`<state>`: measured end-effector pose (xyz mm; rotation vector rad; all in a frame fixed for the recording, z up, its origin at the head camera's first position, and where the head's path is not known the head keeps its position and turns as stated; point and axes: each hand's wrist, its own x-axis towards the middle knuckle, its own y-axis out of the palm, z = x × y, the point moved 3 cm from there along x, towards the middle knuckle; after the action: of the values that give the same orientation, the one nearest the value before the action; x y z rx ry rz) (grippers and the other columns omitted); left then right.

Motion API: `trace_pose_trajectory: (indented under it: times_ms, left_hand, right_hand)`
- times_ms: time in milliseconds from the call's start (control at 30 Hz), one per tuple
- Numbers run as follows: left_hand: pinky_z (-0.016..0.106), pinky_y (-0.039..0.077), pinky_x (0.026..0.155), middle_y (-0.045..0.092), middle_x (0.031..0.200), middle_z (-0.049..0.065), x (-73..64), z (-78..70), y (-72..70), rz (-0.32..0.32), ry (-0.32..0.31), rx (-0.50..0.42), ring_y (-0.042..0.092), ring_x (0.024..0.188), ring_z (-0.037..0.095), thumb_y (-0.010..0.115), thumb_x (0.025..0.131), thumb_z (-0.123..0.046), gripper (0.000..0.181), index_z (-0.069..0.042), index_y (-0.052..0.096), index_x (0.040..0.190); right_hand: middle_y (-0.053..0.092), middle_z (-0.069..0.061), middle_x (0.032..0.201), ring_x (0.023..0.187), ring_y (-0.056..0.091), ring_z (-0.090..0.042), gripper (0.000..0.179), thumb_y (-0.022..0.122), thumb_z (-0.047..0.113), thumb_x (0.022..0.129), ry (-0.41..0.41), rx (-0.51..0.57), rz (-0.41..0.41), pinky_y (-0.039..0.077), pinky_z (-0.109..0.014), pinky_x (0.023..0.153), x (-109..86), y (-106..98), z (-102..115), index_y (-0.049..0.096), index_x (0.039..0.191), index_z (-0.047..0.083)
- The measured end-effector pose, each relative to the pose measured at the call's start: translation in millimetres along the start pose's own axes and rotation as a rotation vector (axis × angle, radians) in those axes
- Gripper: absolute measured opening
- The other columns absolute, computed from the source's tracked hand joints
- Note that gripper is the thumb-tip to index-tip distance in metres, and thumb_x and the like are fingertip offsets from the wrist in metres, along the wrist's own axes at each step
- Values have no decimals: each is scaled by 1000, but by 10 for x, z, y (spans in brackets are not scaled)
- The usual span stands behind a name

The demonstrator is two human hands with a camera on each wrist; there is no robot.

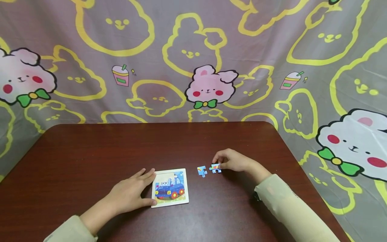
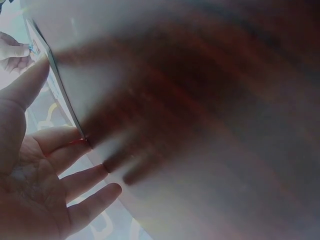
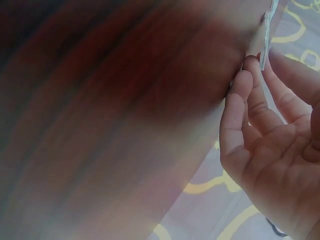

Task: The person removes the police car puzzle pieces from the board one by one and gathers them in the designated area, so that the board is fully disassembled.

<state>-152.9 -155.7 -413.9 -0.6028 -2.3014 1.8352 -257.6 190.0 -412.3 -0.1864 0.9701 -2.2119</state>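
Note:
A small square jigsaw tray (image 1: 186,188) with a pale rim lies on the table, showing a blue cartoon car. Pale backing is bare along its upper left part. My left hand (image 1: 130,193) rests at the tray's left side, fingers stretched out, the thumb on the lower left corner and a fingertip by the upper one. To the tray's right, my right hand (image 1: 234,161) pinches a blue puzzle piece (image 1: 216,168) with a red and yellow patch. The right wrist view catches this piece (image 3: 265,45) edge-on, between thumb and fingers. Just left of it lies another blue puzzle piece (image 1: 201,171).
Everything lies on a dark reddish-brown table (image 1: 121,144) with rounded far corners. A grey curtain (image 1: 208,43) printed with cartoon rabbits hangs behind it and along the sides.

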Motion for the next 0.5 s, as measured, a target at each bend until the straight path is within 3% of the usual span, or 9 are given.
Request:
trace_pose_trajectory:
  times_ms: [267, 500]
  left_hand:
    - [59, 49, 97, 45, 155, 7, -7, 5, -10, -2, 4, 11, 40, 144, 37, 78, 75, -59, 91, -8, 52, 145]
    - [58, 50, 97, 46, 155, 7, -14, -2, -10, -16, 11, 16, 41, 143, 37, 79, 74, -58, 90, -7, 53, 144]
  right_hand:
    - [62, -4, 78, 71, 54, -11, 15, 68, -1, 89, 6, -32, -50, 46, -23, 67, -62, -86, -104, 68, 104, -1]
    - [63, -5, 81, 73, 56, -11, 17, 66, -2, 90, -32, -17, -33, 48, -24, 68, -30, -58, -5, 67, 107, -2]
